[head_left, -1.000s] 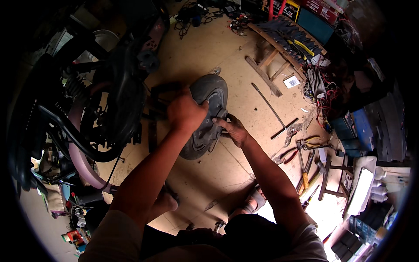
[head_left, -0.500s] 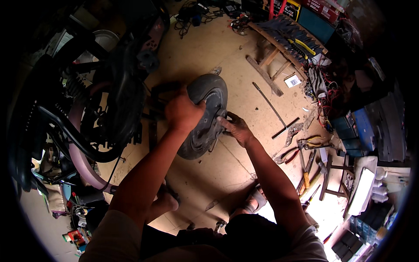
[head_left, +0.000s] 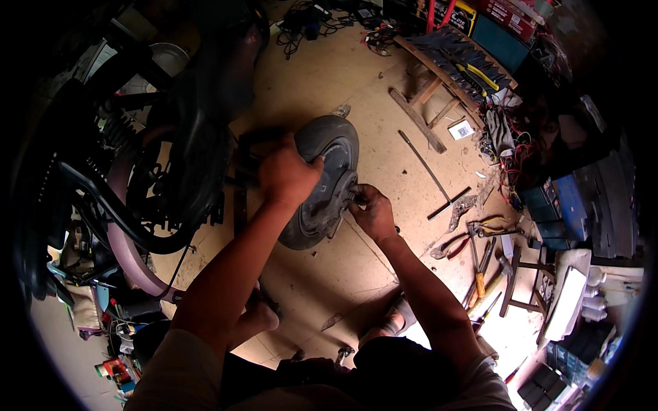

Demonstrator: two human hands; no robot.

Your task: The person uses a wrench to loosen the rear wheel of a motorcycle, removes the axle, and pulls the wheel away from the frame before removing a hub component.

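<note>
A small black wheel with a tyre (head_left: 312,236) stands tilted on the floor in front of me. My left hand (head_left: 289,175) is closed over its left edge, thumb lying on the disc-shaped hub side (head_left: 334,179). My right hand (head_left: 373,214) has its fingers pinched together at the part that sticks out from the wheel's centre on the right. What exactly lies between those fingertips is hidden. Left of the wheel is the dark frame of a scooter or motorbike (head_left: 103,205), with a pinkish curved part (head_left: 123,243) low on it.
A T-shaped bar tool (head_left: 428,168) lies on the floor to the right. Beyond it, a low wooden rack (head_left: 432,85) bears yellow-handled pliers (head_left: 480,77). Pliers (head_left: 450,245), a hammer (head_left: 506,264) and other tools lie near my right arm. Dark cables (head_left: 301,31) are heaped at the far end.
My right hand's fingers have gone from spread along the hub to pinched together at its centre. My left hand and the wheel have hardly moved.
</note>
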